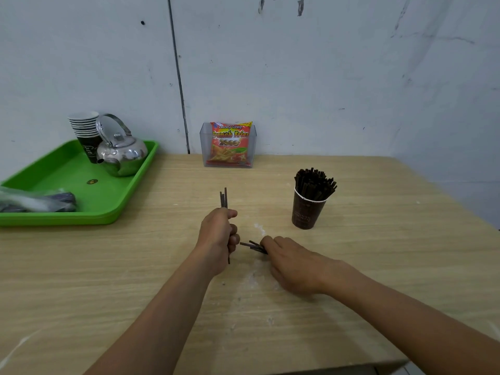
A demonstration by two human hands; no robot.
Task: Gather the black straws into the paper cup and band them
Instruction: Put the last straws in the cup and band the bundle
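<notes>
A dark brown paper cup [305, 212] stands upright on the wooden table at the right, packed with many black straws [313, 182] that stick out of its rim. My left hand [219, 234] is closed around a few black straws [223, 197] held upright at the table's middle; their tips show above and below the fist. Just to its right, my right hand [289, 261] rests low on the table with its fingers pinched on a small bunch of straws [253, 246] lying flat. No band shows in either hand.
A green tray [81, 209] at the left holds a stack of paper cups [85, 131], a steel kettle [121, 152] and a plastic-wrapped bundle [35, 203]. A clear box with a snack packet [228, 144] stands against the back wall. The table's near edge [351, 368] runs along the bottom.
</notes>
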